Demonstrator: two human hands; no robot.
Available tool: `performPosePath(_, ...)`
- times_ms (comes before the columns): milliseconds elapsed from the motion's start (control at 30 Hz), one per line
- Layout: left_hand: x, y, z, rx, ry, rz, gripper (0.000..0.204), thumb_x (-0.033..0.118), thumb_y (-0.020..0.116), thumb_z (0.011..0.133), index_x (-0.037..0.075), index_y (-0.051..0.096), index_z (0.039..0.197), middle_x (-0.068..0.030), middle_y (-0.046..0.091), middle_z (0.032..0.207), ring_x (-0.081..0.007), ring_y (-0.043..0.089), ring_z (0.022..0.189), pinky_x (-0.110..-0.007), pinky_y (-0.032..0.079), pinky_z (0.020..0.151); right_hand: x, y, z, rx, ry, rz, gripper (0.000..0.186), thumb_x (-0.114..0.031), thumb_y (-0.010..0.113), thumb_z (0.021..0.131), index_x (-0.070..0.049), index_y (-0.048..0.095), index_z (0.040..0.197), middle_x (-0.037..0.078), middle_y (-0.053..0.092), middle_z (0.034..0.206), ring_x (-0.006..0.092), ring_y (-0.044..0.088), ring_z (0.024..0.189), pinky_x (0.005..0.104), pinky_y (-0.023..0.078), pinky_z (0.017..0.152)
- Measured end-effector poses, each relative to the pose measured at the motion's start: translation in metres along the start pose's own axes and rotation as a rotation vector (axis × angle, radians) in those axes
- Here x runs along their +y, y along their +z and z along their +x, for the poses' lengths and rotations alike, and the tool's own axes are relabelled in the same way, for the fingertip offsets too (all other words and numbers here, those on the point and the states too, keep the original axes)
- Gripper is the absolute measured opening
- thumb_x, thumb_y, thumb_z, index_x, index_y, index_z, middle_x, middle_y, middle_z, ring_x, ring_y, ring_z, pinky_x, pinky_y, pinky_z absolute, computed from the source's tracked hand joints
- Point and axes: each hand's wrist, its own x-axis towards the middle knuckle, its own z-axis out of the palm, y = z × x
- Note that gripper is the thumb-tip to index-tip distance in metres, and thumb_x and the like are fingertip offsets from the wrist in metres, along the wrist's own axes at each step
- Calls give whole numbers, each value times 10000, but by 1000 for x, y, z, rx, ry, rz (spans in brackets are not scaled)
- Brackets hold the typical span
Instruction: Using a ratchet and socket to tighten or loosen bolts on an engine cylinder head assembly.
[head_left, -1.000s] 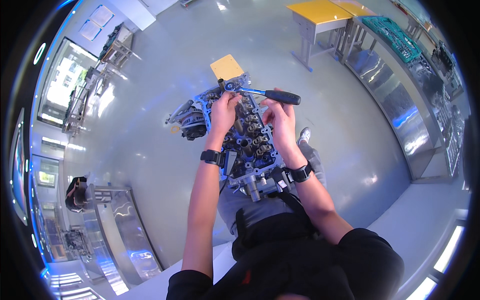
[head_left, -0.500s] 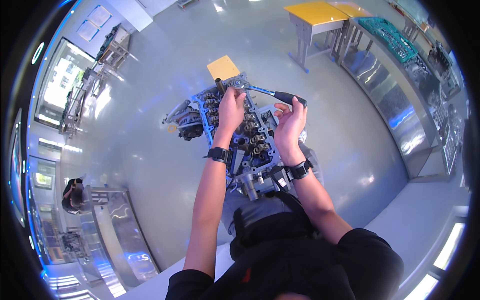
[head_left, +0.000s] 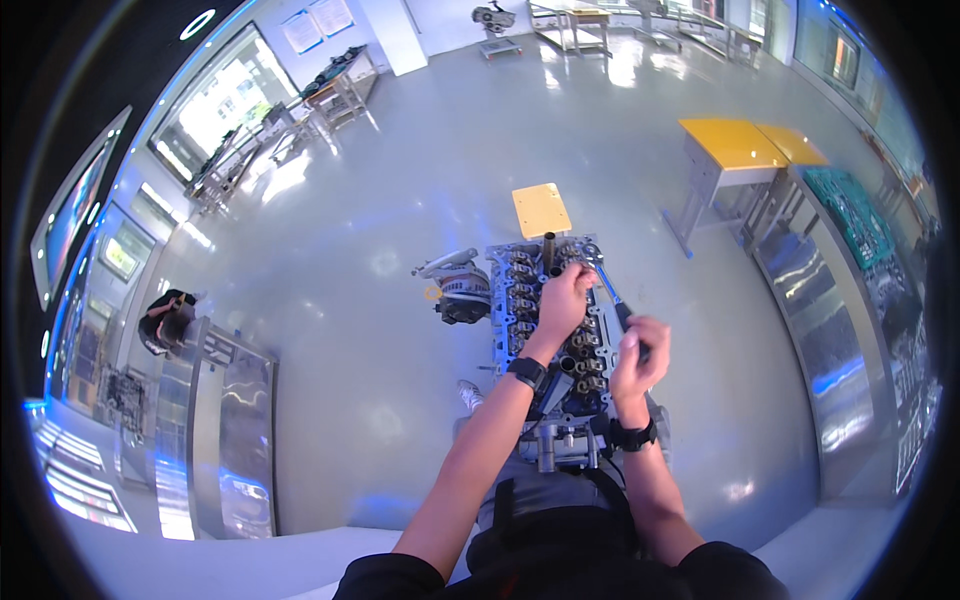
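Note:
A grey metal engine cylinder head (head_left: 520, 300) on a stand sits in front of me, with rows of valve parts showing. My left hand (head_left: 565, 298) rests on its far end, fingers closed over the head of a long ratchet wrench (head_left: 606, 285). My right hand (head_left: 640, 355) grips the wrench's dark handle above the engine's right side. A dark tube (head_left: 549, 250) stands upright on the far end of the engine. Both wrists wear dark watches.
A yellow stool (head_left: 541, 208) stands just beyond the engine. Yellow-topped tables (head_left: 735, 145) and a steel counter (head_left: 830, 330) are to the right. Steel workbenches (head_left: 225, 420) are at the left, where another person (head_left: 168, 318) bends down. Shiny grey floor (head_left: 400, 220) surrounds me.
My right hand has swung the wrench handle from the far right back toward me, along the engine's right side. My left hand stays on the wrench head.

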Motion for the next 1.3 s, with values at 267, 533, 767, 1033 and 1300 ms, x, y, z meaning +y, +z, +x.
performPosePath(267,-7,3,1,10,-39,165,146,158,460,950,26,455,1011,-202,632,766,-422,620,721,-516,476,613,-5,20,-9,-187,-129,-17,267,-97,715,736,-35,614,975,102,642,973,223,621,805,319,503,680)
performPosePath(533,-2,2,-3,38,-45,146,168,187,498,947,35,540,1004,-188,642,793,-397,626,754,-476,483,639,1,1,24,231,600,165,294,-166,537,915,23,581,1136,118,637,1080,153,592,945,281,487,715)
performPosePath(767,0,0,-2,23,-207,92,120,165,529,920,45,527,927,-186,634,784,-408,606,718,-464,463,604,-31,29,4,-571,-162,-24,282,-148,776,645,-95,681,906,102,622,1004,268,629,791,351,523,694)
performPosePath(1033,5,8,1,90,-114,188,160,182,460,962,32,501,998,-187,638,774,-412,618,710,-512,468,610,5,8,23,61,490,152,189,-113,560,892,7,602,1033,102,604,1059,156,560,838,271,457,713)
performPosePath(1300,6,1,-10,117,-84,143,124,160,491,942,58,554,913,-137,669,793,-360,645,720,-459,487,601,-15,4,10,0,577,184,171,-121,512,934,0,594,1022,73,597,988,117,541,778,247,455,669)
